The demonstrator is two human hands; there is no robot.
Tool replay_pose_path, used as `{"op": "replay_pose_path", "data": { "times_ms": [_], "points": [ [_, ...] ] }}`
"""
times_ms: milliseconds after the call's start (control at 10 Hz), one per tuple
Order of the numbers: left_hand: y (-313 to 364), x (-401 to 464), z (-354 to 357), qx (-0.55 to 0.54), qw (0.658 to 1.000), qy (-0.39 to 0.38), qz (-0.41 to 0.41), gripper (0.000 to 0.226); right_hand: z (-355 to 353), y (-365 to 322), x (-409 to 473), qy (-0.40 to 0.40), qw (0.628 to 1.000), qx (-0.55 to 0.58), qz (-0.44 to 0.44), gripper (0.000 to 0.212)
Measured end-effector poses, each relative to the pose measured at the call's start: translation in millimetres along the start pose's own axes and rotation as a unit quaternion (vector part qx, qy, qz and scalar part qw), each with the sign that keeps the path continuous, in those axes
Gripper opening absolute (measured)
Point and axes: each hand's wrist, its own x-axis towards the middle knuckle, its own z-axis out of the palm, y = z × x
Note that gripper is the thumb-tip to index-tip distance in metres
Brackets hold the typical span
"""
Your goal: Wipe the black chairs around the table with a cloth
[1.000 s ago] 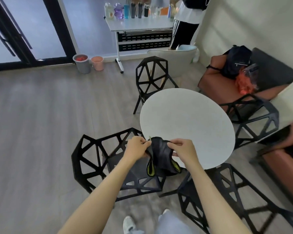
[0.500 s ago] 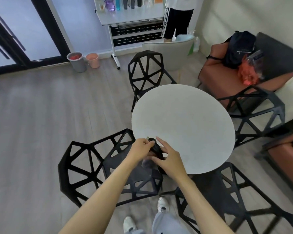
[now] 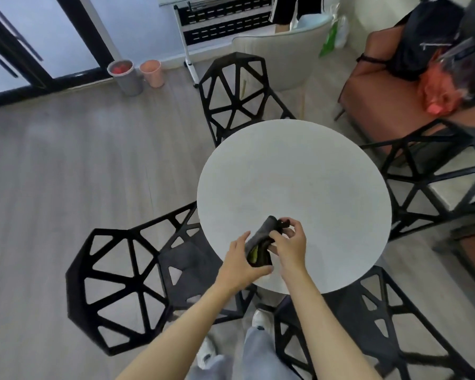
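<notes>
A dark grey cloth [image 3: 261,242] with a yellow-green edge is bunched between both hands over the near edge of the round white table [image 3: 294,185]. My left hand [image 3: 242,263] grips it from below and the left. My right hand [image 3: 288,242] pinches its upper end with curled fingers. Several black lattice chairs ring the table: one at the near left [image 3: 132,275], one at the far side [image 3: 236,89], one at the right [image 3: 428,182], one at the near right [image 3: 368,325].
A brown sofa [image 3: 381,105] with a black backpack [image 3: 428,39] stands at the far right. A pale armchair [image 3: 283,50], a white cart [image 3: 217,20] and a standing person's legs [image 3: 294,9] are at the back. Two small bins [image 3: 135,75] sit by the glass door.
Both hands have moved from over the left chair to above the table's near edge. The cloth, spread between them before, is now bunched into a tight bundle. The view has tilted down.
</notes>
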Motion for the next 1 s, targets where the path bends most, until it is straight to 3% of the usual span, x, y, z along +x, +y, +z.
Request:
{"op": "replay_pose_path", "data": {
  "times_ms": [100, 200, 300, 400, 600, 700, 800, 900, 1000],
  "points": [
    [10, 21, 30, 0.201, 0.962, 0.157, 0.1, 0.071, -14, -3, 16, 0.003, 0.994, 0.113, 0.006, 0.044],
    [5, 47, 44, 0.244, 0.937, 0.178, 0.176, 0.06, -39, 9, 29, 0.023, 0.986, 0.166, -0.007, 0.048],
    [-14, 59, 64, 0.318, 0.914, 0.1, 0.23, 0.065, -69, 46, 40, 0.076, 0.985, 0.151, 0.03, 0.047],
    [-38, 60, 86, 0.433, 0.879, -0.06, 0.191, 0.064, -93, 92, 39, 0.113, 0.984, 0.091, 0.102, 0.049],
    [-59, 45, 91, 0.534, 0.826, -0.121, 0.136, 0.078, -114, 121, 24, 0.07, 0.988, -0.123, 0.058, 0.043],
    [-49, 39, 83, 0.543, 0.816, -0.165, 0.108, 0.073, -120, 126, 21, 0.054, 0.934, -0.351, -0.028, 0.042],
    [-43, 32, 76, 0.544, 0.809, -0.192, 0.113, 0.068, -124, 128, 18, 0.034, 0.86, -0.497, -0.112, 0.05],
    [-37, 17, 63, 0.547, 0.803, -0.199, 0.128, 0.063, -125, 124, 9, -0.018, 0.769, -0.625, -0.135, 0.056],
    [-39, 2, 48, 0.538, 0.816, -0.169, 0.125, 0.061, -123, 121, -1, -0.066, 0.738, -0.66, -0.126, 0.055]
  ]
}}
